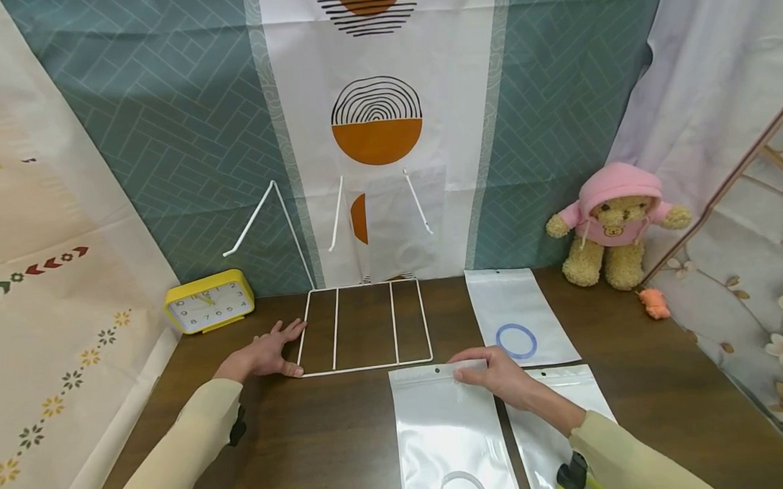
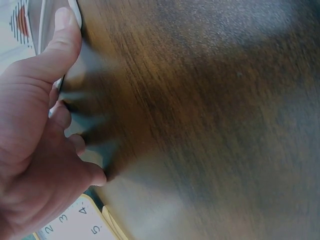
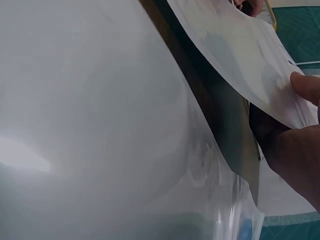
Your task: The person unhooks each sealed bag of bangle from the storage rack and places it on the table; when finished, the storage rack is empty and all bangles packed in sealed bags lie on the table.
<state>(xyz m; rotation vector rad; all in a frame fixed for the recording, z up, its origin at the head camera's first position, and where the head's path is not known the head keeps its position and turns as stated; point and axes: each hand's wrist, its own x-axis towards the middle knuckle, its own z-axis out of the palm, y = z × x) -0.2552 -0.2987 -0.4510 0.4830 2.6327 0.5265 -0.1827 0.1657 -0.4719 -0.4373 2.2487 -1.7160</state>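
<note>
Head: lower centre, right hand (image 1: 500, 379) pinches a white pouch (image 1: 446, 433) by its top edge; left of centre, left hand (image 1: 266, 353), fingers spread, touches a wire rack (image 1: 363, 369). Likely a pickup; lifting needs a steady pinch.

Left wrist: lower left, clock (image 2: 77, 225) digits 2–5.

Right wrist: thumb (image 3: 306, 89) on pouch, right.
</note>
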